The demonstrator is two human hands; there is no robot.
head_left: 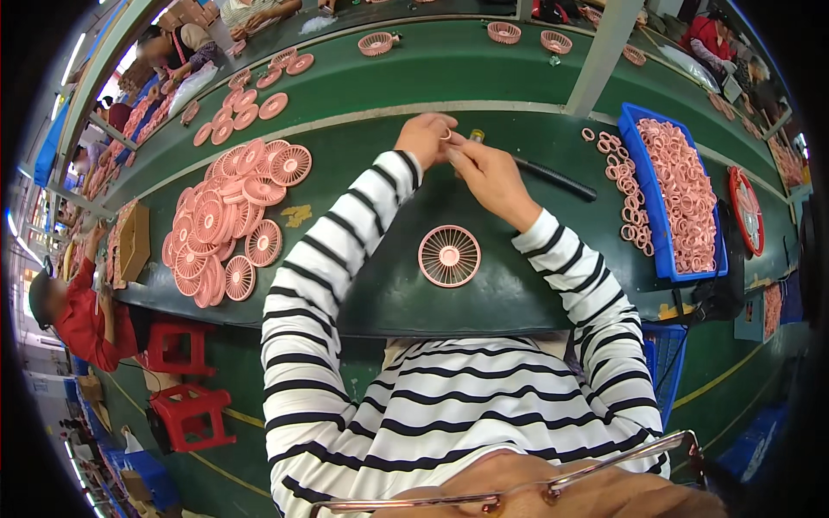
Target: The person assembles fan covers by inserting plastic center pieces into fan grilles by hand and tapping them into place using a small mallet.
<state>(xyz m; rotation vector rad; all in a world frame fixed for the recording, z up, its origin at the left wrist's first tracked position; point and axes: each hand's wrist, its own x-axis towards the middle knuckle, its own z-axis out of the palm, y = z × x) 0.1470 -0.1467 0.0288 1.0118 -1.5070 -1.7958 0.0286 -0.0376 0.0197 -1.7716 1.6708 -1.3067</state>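
Both hands meet over the far middle of the green work table. My left hand point(421, 138) is curled, its fingertips bent toward the right hand. Thumb and fingers pressed together, my right hand point(494, 180) touches the left at the fingertips. Whatever they pinch between them is too small and covered to name. Just beyond the right hand shows a small yellowish piece point(477, 135). Beside that hand lies a tool with a black handle point(557, 179). Nearer to me, a single round pink fan grille point(449, 256) rests flat on the table between my forearms.
Left of my arm is a heap of pink fan grilles point(207, 220). On the right stands a blue tray point(663, 250) full of pink rings, with loose rings point(635, 211) beside it and a red round part point(746, 211) beyond. A green conveyor belt point(449, 76) runs behind; other people work around.
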